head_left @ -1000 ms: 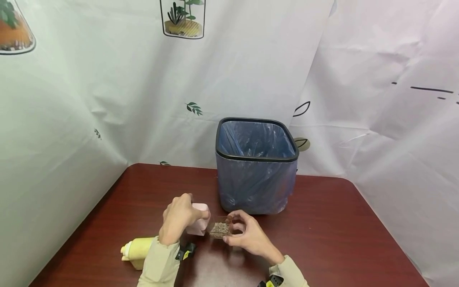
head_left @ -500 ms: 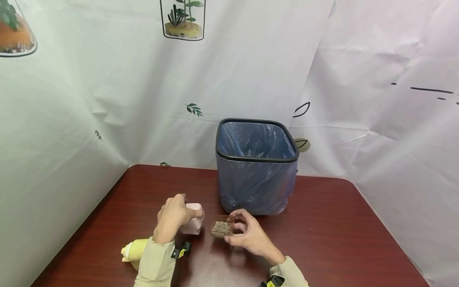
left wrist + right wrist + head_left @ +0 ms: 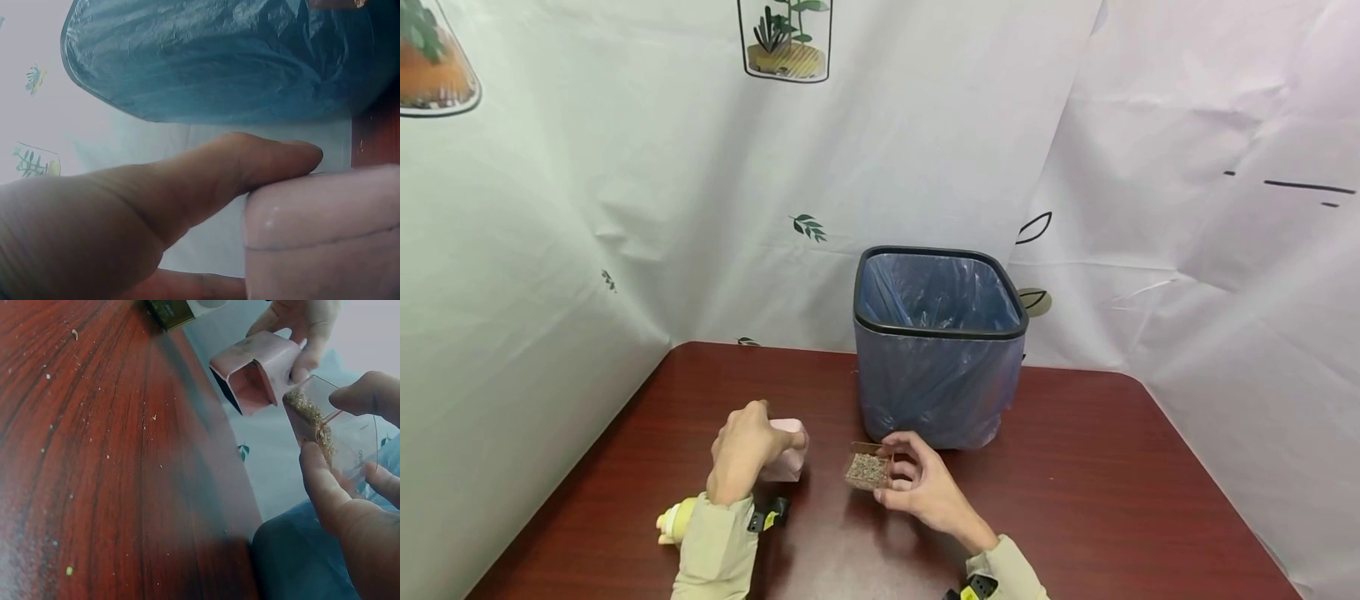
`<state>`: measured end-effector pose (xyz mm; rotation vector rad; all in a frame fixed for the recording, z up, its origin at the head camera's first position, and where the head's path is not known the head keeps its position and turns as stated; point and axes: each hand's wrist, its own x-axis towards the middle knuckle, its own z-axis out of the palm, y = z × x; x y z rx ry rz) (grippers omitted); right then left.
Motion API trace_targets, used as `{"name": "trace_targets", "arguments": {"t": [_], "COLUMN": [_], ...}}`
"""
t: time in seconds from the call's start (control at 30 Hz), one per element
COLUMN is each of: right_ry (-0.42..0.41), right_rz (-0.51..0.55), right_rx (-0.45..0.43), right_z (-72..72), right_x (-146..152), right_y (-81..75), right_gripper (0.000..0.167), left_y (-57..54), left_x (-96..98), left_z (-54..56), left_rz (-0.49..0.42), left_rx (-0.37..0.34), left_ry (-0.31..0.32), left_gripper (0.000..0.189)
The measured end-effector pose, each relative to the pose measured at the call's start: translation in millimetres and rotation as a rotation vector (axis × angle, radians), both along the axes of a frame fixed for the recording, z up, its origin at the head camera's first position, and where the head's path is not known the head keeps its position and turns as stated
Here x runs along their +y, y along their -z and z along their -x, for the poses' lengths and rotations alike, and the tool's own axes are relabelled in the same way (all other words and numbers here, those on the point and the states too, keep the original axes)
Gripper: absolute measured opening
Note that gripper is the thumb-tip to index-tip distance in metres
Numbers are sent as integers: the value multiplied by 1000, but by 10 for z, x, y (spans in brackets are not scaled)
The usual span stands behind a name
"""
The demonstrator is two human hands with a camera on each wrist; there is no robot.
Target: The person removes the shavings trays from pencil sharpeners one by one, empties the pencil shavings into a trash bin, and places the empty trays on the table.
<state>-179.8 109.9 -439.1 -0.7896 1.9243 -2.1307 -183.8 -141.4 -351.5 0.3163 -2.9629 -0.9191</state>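
Note:
My left hand (image 3: 741,450) grips a pink, box-shaped pencil sharpener (image 3: 788,461) a little above the table, with the thumb along one side. In the right wrist view its hollow opening shows. My right hand (image 3: 925,492) pinches a small clear shavings drawer (image 3: 353,444) between thumb and fingers. Brownish shavings (image 3: 311,419) lie gathered inside the drawer. In the head view, a gap separates the drawer from the sharpener, and the drawer is close in front of the bin. The left hand's far fingers are mostly hidden behind the sharpener.
A bin (image 3: 934,387) with a blue liner and black rim stands upright at the back of the dark red table (image 3: 1075,483). A yellow object (image 3: 679,521) with a white part lies left, partly behind the left sleeve. Small crumbs (image 3: 69,570) dot the tabletop.
My left hand has moved left with the sharpener, widening the gap to the drawer. The right hand has shifted slightly with the drawer, which is turned a little. The left sleeve covers more of the yellow object.

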Motion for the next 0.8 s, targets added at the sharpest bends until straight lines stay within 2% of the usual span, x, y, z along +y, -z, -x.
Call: {"name": "trace_targets", "arguments": {"t": [0.23,0.6,0.8], "right_ry": [-6,-48,-52], "right_rz": [-2,35,34], "right_rx": [-19,-25,-15], "right_z": [2,-2,11], "right_x": [-1,23,38], "right_y": [5,-6,-22], "right_gripper": [62,62,62], "left_y": [25,39,65], "left_x": [-97,-200,-248], "left_z": [1,3,-9], "left_rz": [7,9,27], "left_rx": [-11,-30,27], "left_ry": [-30,-58,-85], "left_gripper": [73,54,46]}}
